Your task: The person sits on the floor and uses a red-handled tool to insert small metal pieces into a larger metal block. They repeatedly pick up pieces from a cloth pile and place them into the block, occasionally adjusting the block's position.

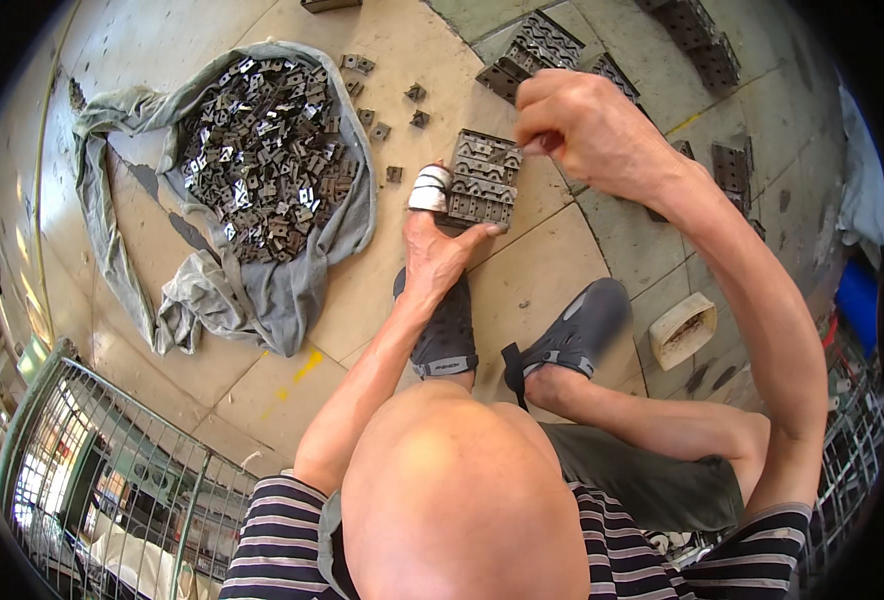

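Observation:
My left hand point(436, 243) grips a flat block of stacked dark metal pieces point(482, 180) from below, thumb on its lower right corner. One finger of that hand is wrapped in white tape point(429, 188). My right hand point(584, 125) is above and to the right, its fingertips pinched on a small metal piece at the block's upper right edge. Both hands are held over the tiled floor point(552, 270), above my two grey shoes point(446, 330).
A grey cloth point(262, 290) on the floor holds a heap of small metal pieces point(262, 140), with several loose ones point(377, 110) beside it. More stacked blocks point(532, 48) lie further off. A whitish container point(682, 330) sits at right, a wire cage point(112, 470) at lower left.

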